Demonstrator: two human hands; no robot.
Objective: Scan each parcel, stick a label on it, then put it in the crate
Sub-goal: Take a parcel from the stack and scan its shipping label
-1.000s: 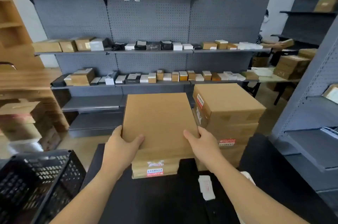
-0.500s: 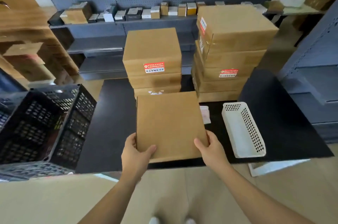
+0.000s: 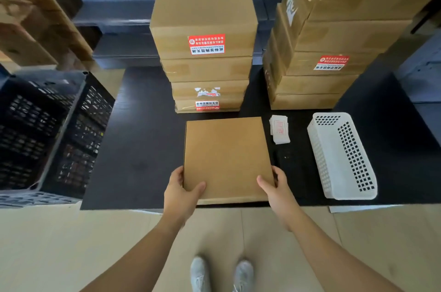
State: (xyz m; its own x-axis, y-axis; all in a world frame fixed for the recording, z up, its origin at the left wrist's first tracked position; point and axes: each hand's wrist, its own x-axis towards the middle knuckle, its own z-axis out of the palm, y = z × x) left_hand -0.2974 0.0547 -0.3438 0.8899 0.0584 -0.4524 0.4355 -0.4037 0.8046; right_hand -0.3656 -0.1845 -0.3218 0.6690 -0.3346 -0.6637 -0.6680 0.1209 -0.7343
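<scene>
A flat brown cardboard parcel [image 3: 226, 158] lies at the front edge of the black table [image 3: 143, 148]. My left hand [image 3: 182, 192] grips its near left corner, thumb on top. My right hand [image 3: 278, 190] grips its near right corner the same way. A small stack of white labels [image 3: 279, 130] with red print lies just right of the parcel. A black dark object, perhaps the scanner [image 3: 287, 163], sits between the parcel and the white basket, hard to make out. The black mesh crate [image 3: 45, 132] stands to the left of the table.
Two stacks of brown parcels stand at the back of the table: a middle stack [image 3: 205, 36] and a taller right stack [image 3: 334, 36]. A white perforated basket [image 3: 343, 158] lies at the right front. Grey shelving with small boxes runs behind.
Both hands lifted the top parcel off the middle stack, drew it toward me and lowered it onto the table's front edge. The view tilted downward.
</scene>
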